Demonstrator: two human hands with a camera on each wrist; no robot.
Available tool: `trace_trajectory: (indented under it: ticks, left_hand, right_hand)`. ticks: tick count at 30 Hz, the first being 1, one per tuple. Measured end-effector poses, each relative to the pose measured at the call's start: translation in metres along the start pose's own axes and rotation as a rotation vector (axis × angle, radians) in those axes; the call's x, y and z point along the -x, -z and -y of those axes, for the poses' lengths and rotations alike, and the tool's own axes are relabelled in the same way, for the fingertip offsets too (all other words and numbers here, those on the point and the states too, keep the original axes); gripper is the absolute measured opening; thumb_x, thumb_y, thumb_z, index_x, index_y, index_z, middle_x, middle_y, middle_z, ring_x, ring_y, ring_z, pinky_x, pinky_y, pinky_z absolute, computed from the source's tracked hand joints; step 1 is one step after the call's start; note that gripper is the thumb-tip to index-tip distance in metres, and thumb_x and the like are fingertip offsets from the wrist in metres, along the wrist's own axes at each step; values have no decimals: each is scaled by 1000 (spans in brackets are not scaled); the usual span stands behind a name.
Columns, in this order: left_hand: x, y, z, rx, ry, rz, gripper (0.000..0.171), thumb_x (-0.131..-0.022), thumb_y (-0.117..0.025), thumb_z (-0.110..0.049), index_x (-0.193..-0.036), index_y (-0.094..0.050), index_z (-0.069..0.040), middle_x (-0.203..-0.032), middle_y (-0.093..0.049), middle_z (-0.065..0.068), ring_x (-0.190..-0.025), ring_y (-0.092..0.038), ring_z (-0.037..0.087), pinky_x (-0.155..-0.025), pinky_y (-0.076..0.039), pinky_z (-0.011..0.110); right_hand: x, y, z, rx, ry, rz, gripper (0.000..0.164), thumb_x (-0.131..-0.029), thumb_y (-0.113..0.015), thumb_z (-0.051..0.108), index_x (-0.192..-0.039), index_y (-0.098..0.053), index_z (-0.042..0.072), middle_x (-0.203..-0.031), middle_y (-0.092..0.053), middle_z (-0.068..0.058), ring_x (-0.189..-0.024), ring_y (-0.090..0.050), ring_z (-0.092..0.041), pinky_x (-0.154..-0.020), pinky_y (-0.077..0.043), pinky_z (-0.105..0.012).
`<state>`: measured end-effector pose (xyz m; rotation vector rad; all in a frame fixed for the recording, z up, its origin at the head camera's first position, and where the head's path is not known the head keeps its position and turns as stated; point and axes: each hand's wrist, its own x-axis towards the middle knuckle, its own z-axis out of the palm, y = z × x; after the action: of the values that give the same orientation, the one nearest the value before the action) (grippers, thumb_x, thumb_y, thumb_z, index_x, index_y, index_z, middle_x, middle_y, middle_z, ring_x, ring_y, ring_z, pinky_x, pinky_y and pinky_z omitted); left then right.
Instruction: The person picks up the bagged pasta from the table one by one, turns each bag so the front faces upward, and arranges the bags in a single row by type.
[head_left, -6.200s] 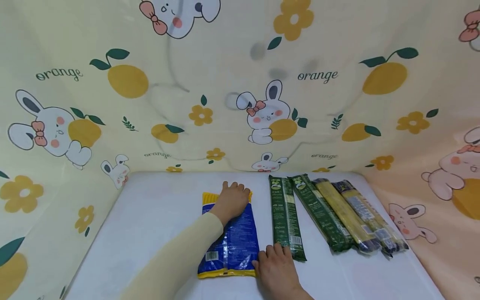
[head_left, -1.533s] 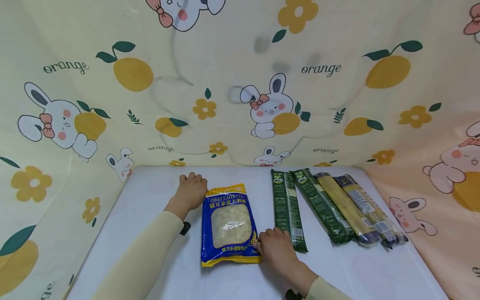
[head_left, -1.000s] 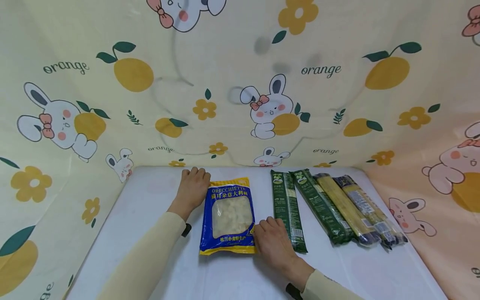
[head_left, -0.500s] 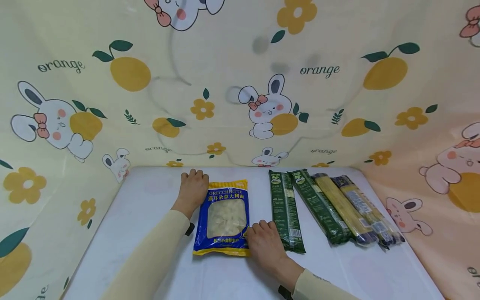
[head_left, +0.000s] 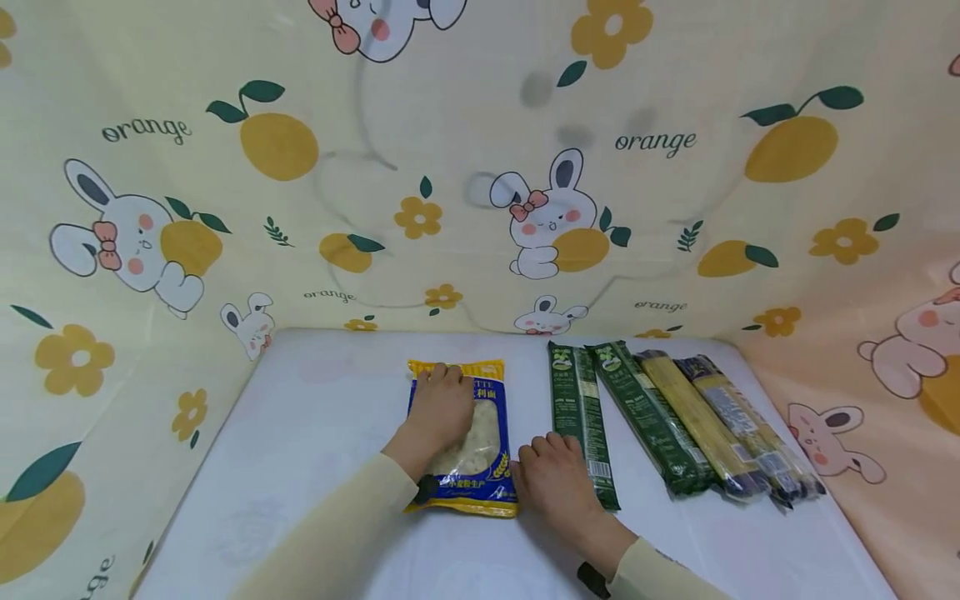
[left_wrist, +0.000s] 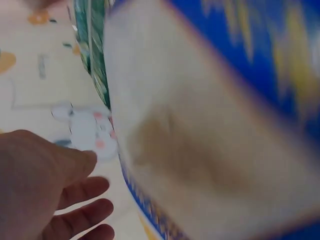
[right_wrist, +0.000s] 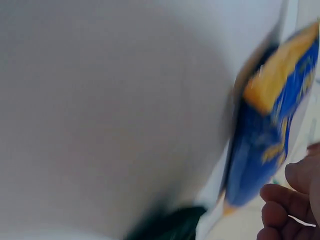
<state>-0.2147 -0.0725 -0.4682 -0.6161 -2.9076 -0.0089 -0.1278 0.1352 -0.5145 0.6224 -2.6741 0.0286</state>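
A blue and yellow bag of orecchiette pasta (head_left: 480, 450) lies front side up on the table, its clear window showing pale pasta. My left hand (head_left: 438, 408) is over its upper left part and covers some of the lettering. In the left wrist view the thumb and fingers (left_wrist: 82, 192) are spread apart, with the bag beside them and nothing held. Beside the bag's lower right edge rests my right hand (head_left: 558, 483), its thumb close to the edge. The right wrist view shows those fingers (right_wrist: 276, 214) loosely bent, with no grip visible on the bag.
To the right lie two green spaghetti packs (head_left: 581, 417) (head_left: 652, 417), the first just beyond my right hand. Further right are two clear packs of long pasta (head_left: 701, 421) (head_left: 750, 429). A patterned cloth (head_left: 450, 275) surrounds the white table (head_left: 300, 467).
The bag was back side up at first and now lies front side up, straightened. My left hand has moved from its left edge onto its upper part. The right hand stays beside it.
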Motion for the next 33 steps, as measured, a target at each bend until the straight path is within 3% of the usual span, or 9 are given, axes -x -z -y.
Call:
trace_trajectory:
  ticks: [3,7,13,16,20,26,33]
  left_hand:
    - [7,-4,-18,39,14,19,43,-106,-63,-36,-135,-67,-5,-136,-65,14,-130,-57,36,-109,-47,60]
    - [16,-12,-38,46,33,96,62,-107,-57,-49,-152,-55,-6,-153,-56,15,-146,-49,36,-116,-41,64]
    - [26,-32,-52,120,73,190,75,-109,-45,-57,-164,-36,-8,-172,-30,15,-162,-21,35,-124,-22,68]
    - [28,-39,-54,137,81,206,77,-110,-40,-59,-167,-29,-9,-176,-20,14,-164,-11,33,-126,-14,69]
    - [30,-46,-54,123,69,197,77,-111,-35,-60,-168,-25,-9,-176,-14,14,-165,-6,33,-127,-10,69]
    - [37,-51,-46,110,41,171,74,-112,-33,-56,-168,-24,-7,-176,-15,15,-164,-8,33,-127,-11,68]
    - [46,-52,-29,104,10,160,73,-113,-31,-54,-168,-23,-8,-176,-16,14,-164,-10,32,-126,-10,69]
  right_hand:
    - [2,1,-19,16,-36,-41,25,-94,-79,28,-82,-65,11,-81,-61,-3,-83,-57,-26,-77,-45,-45]
    - [7,-1,-46,36,-77,-59,23,-92,-82,28,-96,-71,7,-94,-68,-9,-93,-63,-32,-84,-49,-51]
    - [17,-5,-71,27,-157,70,47,-96,-79,36,-125,-68,1,-127,-68,-18,-118,-64,-39,-99,-49,-60]
    - [21,-6,-77,-17,-210,186,60,-102,-70,40,-142,-59,-3,-146,-59,-24,-133,-57,-43,-106,-45,-65]
    - [23,-4,-81,-82,-252,295,65,-108,-59,39,-154,-47,-5,-159,-45,-29,-144,-47,-48,-111,-40,-70]
    - [23,-8,-82,-145,-264,368,66,-110,-54,38,-160,-38,-4,-167,-35,-27,-152,-36,-48,-115,-35,-71]
    - [23,-8,-82,-162,-278,418,67,-111,-51,37,-161,-35,-4,-168,-33,-25,-156,-30,-47,-117,-32,-70]
